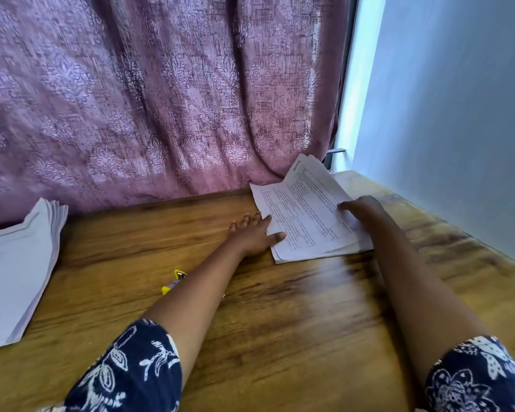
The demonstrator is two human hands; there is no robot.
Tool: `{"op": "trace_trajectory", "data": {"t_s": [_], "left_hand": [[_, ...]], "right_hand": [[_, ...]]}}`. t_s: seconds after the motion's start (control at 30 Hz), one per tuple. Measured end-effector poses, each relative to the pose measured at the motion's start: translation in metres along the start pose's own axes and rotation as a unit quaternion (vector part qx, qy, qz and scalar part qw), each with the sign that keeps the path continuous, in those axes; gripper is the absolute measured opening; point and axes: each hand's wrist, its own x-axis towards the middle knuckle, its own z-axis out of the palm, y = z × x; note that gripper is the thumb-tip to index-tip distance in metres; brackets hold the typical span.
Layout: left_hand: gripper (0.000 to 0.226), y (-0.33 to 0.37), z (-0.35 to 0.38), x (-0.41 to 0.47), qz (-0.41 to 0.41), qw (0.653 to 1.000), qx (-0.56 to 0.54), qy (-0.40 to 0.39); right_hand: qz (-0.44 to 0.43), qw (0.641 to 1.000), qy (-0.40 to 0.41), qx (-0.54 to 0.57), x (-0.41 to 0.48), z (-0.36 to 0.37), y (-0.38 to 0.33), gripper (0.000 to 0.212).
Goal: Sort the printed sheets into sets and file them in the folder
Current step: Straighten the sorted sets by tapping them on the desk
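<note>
Left grip [254,236]: flat on the desk [280,307], palm down, fingers straight and close together, pointing far. The thumb tip lies on the near-left edge of the sheets [301,221]. Nothing is clasped and the fingers are uncurled.

Right grip [360,208]: on top of the sheets at their right side, fingers reaching left across the top page. The thumb is hidden behind the hand, so I cannot tell whether it pinches pages or only presses on them.

Sheets: a stack of white pages printed with text and ruled tables, at the far right of the desk, close to the curtain [161,99]. The lower pages lie flat. The upper pages rise at their far end, with the top corner standing up beside the curtain's hem. The stack's edges are uneven, and several page edges show at the near side.

Pile [15,263]: more white pages at the left edge of the desk, fanned along the far edge and cut off by the frame. It lies well apart from the sheets.

Yellow item [174,282]: small, on the desk just left of the left forearm and partly hidden by it. Its kind is not legible.

Desk: brown wood grain. The mauve patterned curtain hangs along the far edge, and a pale blue wall [458,114] runs along the right. Both sleeves [125,370] are navy with a white floral print, ending above the elbow.
</note>
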Motion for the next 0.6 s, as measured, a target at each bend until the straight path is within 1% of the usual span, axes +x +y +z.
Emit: {"op": "trace_trajectory", "data": {"t_s": [0.1,0.17,0.2,0.23,0.27,0.3,0.33,0.37,0.4,0.43,0.47,0.5,0.57,0.6], "left_hand": [[0.077,-0.002,-0.002,0.002,-0.001,1.000,-0.027,-0.006],[0.077,-0.002,-0.005,0.004,0.005,0.998,-0.061,-0.012],[0.077,-0.005,-0.008,0.005,0.007,0.995,-0.093,-0.021],[0.078,-0.006,-0.010,0.004,0.009,0.988,-0.153,-0.034],[0.081,-0.008,-0.012,0.004,0.009,0.970,-0.240,-0.047],[0.086,-0.011,-0.016,0.003,0.011,0.939,-0.339,-0.053],[0.092,-0.015,-0.018,0.004,0.009,0.903,-0.428,-0.042],[0.098,-0.019,-0.021,0.003,-0.003,0.866,-0.501,-0.015],[0.101,-0.023,-0.025,0.002,-0.019,0.831,-0.556,0.013],[0.096,-0.025,-0.027,0.000,-0.029,0.801,-0.597,0.037],[0.087,-0.028,-0.031,-0.003,-0.034,0.771,-0.634,0.049],[0.080,-0.029,-0.034,-0.006,-0.034,0.748,-0.661,0.048],[0.078,-0.030,-0.043,-0.022,-0.017,0.703,-0.711,0.017],[0.077,-0.030,-0.048,-0.029,0.000,0.680,-0.733,-0.017]], "right_hand": [[0.000,0.999,-0.049,0.017,-0.001,-0.012,-0.002,0.036],[0.022,0.995,-0.090,0.037,0.002,-0.021,0.008,0.041],[0.036,0.991,-0.116,0.060,0.003,-0.022,0.015,0.042],[0.041,0.986,-0.137,0.087,0.003,-0.024,0.020,0.039],[0.033,0.979,-0.160,0.125,-0.002,-0.026,0.022,0.037],[0.019,0.969,-0.183,0.164,-0.012,-0.028,0.017,0.036],[0.004,0.957,-0.201,0.207,-0.022,-0.030,0.011,0.038],[-0.017,0.941,-0.230,0.248,-0.034,-0.033,0.004,0.041],[-0.038,0.921,-0.254,0.293,-0.042,-0.034,-0.001,0.047],[-0.067,0.903,-0.273,0.326,-0.051,-0.036,-0.006,0.056],[-0.102,0.886,-0.289,0.347,-0.063,-0.036,-0.013,0.065],[-0.137,0.871,-0.294,0.369,-0.072,-0.036,-0.019,0.068],[-0.196,0.843,-0.300,0.401,-0.094,-0.030,-0.033,0.054],[-0.215,0.831,-0.300,0.416,-0.103,-0.027,-0.039,0.048]]}}
